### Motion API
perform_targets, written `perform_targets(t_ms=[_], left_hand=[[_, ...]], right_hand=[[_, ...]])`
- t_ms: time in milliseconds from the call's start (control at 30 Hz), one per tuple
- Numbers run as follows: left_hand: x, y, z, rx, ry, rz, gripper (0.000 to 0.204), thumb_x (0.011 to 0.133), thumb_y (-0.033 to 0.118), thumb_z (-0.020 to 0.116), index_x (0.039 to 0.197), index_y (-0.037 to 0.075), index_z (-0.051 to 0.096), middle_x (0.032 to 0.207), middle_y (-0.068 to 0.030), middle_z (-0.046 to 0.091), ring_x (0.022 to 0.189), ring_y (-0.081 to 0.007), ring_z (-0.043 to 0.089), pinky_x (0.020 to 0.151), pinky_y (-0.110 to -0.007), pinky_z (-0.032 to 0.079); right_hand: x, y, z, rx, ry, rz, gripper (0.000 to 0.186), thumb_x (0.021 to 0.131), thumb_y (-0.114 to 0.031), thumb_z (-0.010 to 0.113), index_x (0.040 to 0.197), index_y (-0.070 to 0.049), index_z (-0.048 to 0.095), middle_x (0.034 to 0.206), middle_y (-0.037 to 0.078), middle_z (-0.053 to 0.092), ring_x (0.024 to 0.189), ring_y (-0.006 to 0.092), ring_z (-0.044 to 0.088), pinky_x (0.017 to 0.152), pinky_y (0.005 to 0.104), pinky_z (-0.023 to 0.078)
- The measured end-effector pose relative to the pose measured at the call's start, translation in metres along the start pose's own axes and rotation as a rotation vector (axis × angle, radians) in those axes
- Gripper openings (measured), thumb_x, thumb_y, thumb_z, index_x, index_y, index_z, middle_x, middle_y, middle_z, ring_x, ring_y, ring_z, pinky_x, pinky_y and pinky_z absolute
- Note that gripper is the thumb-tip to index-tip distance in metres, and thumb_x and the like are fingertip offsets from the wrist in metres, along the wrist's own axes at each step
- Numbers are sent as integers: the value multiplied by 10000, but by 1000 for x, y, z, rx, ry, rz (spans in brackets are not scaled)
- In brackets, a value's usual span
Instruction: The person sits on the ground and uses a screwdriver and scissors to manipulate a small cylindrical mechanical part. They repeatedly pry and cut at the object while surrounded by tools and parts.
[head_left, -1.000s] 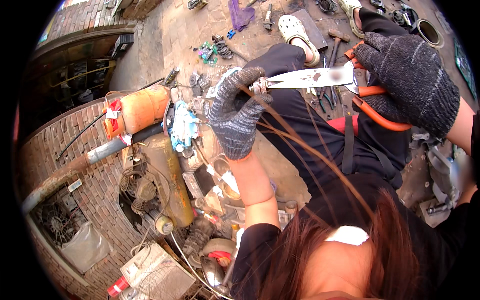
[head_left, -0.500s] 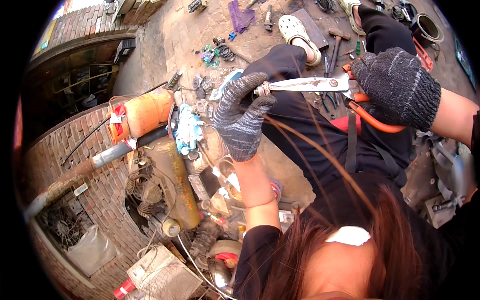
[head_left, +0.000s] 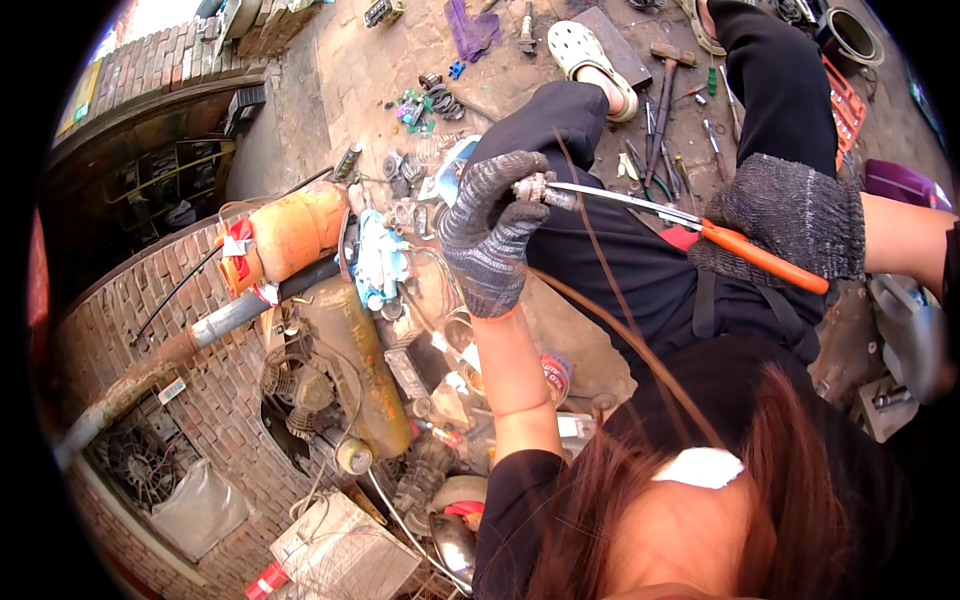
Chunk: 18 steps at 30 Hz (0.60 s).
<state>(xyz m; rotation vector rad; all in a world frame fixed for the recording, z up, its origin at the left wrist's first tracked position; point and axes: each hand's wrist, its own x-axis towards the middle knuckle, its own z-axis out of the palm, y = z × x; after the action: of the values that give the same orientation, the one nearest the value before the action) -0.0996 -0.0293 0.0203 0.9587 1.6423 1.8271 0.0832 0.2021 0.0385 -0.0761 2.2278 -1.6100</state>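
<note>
Dark grey knitted gloves cover both my hands. Between the thumb and fingers of my left hand [head_left: 488, 235] is a small metal fitting [head_left: 547, 193], whose shape is partly hidden by the fingers. My right hand [head_left: 785, 222] is wrapped round the orange-handled metal snips [head_left: 765, 262]. The snips are seen edge-on, with their narrow blades pointing left and the tip at the fitting. Whether the blades grip it or only touch it, I cannot tell. Both hands are held above my lap.
A hammer [head_left: 672, 75], pliers, screwdrivers and loose parts lie on the ground by my shoes. To the left are an orange gas cylinder [head_left: 300, 230], a rusty pipe [head_left: 165, 355] and a brown tank [head_left: 350, 350]. An orange tool tray [head_left: 845, 105] lies at the far right.
The snips have turned from showing their flat side to edge-on and tilt down to the right. My right hand has rolled and dropped lower; my left hand has shifted slightly right.
</note>
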Motion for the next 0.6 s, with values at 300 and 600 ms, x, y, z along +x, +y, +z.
perform_targets(t_ms=[300,600], left_hand=[[9,4,27,-325,47,66,394,784,150,682,1117,-8,541,1012,-191,584,864,-314,612,662,-371,566],[10,3,17,-142,42,58,393,806,139,656,1139,-30,533,1062,-204,576,885,-280,604,688,-369,557]], right_hand=[[-3,8,4,-205,61,66,376,757,-237,608,1057,-10,595,904,204,602,780,341,582,675,376,469],[-24,19,5,-451,205,-178,333,799,-211,600,1102,-71,588,904,169,619,803,326,599,710,372,482]])
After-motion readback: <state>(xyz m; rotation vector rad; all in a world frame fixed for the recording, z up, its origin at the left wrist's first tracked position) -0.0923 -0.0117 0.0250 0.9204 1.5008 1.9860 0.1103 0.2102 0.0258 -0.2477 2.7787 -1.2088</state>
